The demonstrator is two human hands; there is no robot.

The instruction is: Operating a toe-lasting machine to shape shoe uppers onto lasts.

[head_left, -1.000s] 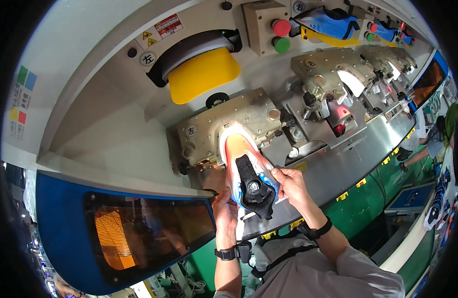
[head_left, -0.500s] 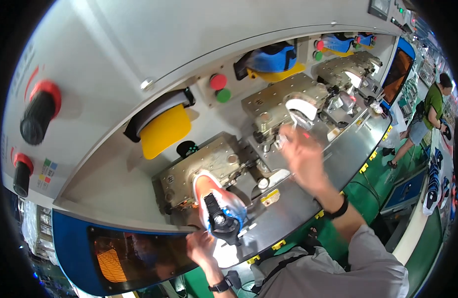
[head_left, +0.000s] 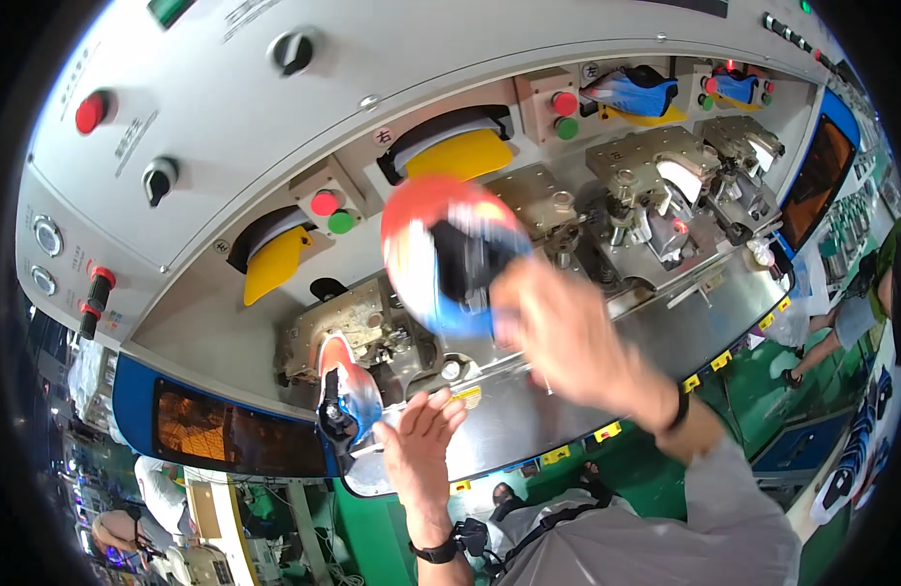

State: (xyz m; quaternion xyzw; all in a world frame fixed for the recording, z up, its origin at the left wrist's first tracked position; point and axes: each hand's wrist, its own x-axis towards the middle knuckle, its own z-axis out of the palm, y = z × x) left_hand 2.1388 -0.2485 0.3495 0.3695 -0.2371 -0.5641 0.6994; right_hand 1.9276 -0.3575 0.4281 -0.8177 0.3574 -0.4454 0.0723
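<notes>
My right hand (head_left: 573, 342) is closed on the dark collar of a shoe upper (head_left: 419, 259), red at one end and white and blue below. Both are smeared by motion as the upper hangs in the air in front of the machine. My left hand (head_left: 421, 454) is raised with its fingers spread, holding nothing, over the machine's front edge. Just left of it, a second shoe upper (head_left: 353, 386), orange, white and blue with a black collar, sits at the leftmost station, beside a metal mould block (head_left: 319, 327).
Yellow-lipped slots (head_left: 278, 264) line the machine's back wall; two at right hold blue uppers (head_left: 634, 93). Red and green buttons (head_left: 325, 202) sit between them. More metal moulds (head_left: 655, 156) stand along the steel worktop (head_left: 665, 337). People (head_left: 856, 293) are at right and lower left.
My right hand has moved up and now holds an upper; the second slot's blue upper is gone from it. My left hand has left the leftmost upper and opened. The view has shifted.
</notes>
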